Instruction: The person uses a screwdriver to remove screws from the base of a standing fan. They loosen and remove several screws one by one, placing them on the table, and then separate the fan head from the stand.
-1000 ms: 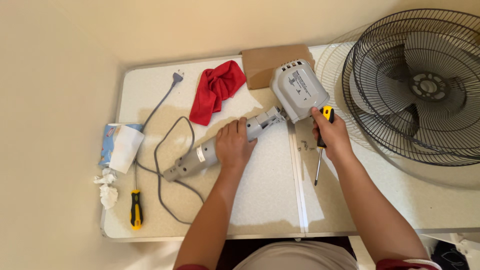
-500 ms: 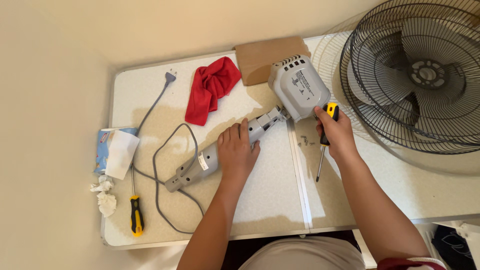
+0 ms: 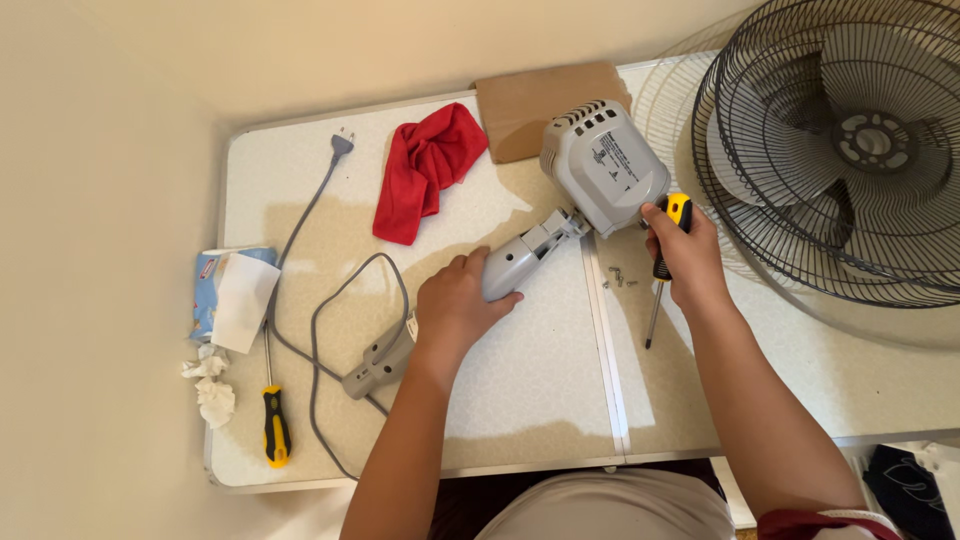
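Both hands steady a grey fan motor unit on the tabletop.

The left hand point(image 3: 455, 305) has slid toward the near end of the fan neck point(image 3: 515, 260) and now wraps it closed, where a second ago it lay flatter. The right hand point(image 3: 685, 260) presses the motor housing point(image 3: 600, 165), its grip closed on a yellow-handled screwdriver point(image 3: 665, 255), tip pointing near. Loose screws point(image 3: 615, 277) lie just left of it; the fan grille point(image 3: 850, 150) sits far right.

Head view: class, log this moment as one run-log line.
left hand: grips grey fan neck | right hand: holds screwdriver, touches motor housing | loose screws on table
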